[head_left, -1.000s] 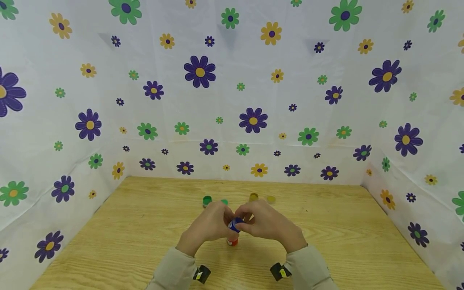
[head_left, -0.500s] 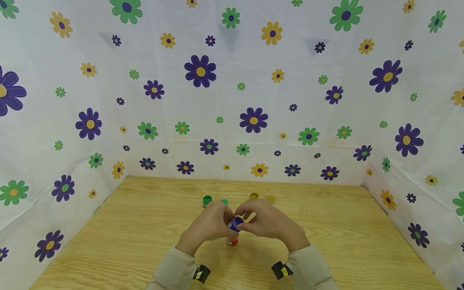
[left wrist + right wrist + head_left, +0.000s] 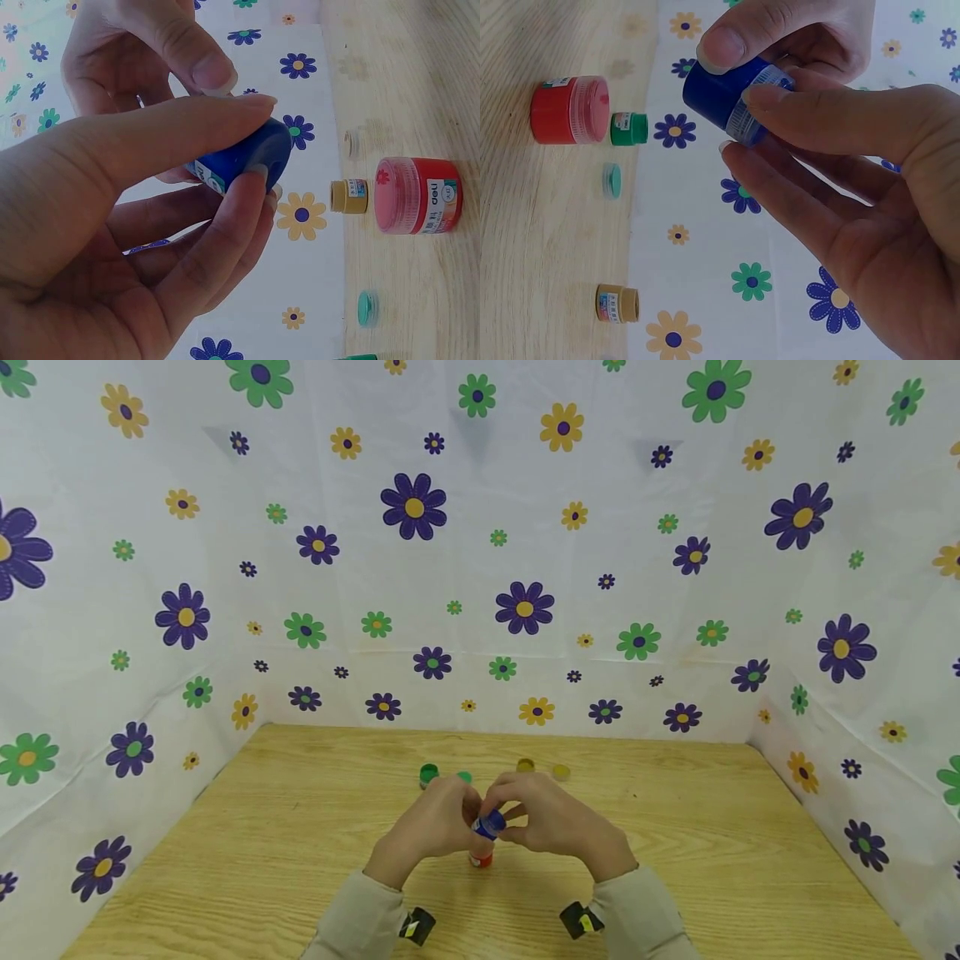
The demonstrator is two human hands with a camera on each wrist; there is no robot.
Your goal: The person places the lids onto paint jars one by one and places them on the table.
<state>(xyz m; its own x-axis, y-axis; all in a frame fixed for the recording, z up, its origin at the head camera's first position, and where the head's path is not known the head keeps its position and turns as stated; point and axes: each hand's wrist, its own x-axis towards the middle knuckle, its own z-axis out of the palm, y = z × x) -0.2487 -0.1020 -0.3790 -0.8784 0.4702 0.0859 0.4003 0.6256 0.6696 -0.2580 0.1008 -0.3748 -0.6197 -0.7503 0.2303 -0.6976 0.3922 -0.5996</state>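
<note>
In the head view, my left hand [image 3: 435, 818] grips the body of a small blue paint jar [image 3: 489, 824], held tilted above the table. My right hand [image 3: 551, 817] has its thumb and fingers at the jar's top end. Seen from the right wrist, the right thumb lies on the clear ridged lid [image 3: 750, 105], with the index fingertip at its lower edge. The left thumb and fingers wrap the blue body [image 3: 255, 154] in the left wrist view. Just below the hands stands a red paint jar [image 3: 482, 860] with its clear lid on.
Behind the hands are an uncapped green paint jar [image 3: 429, 774] and its lid [image 3: 465, 777]. Right of these stand an uncapped ochre paint jar [image 3: 525, 767] and its lid [image 3: 561, 772]. Flower-printed sheets [image 3: 465, 577] enclose the wooden table [image 3: 300, 860] at the back and sides.
The right hand's fingers have shifted around the top of the blue jar, which leans slightly further right. The left hand keeps its grip, and the other jars have stayed put.
</note>
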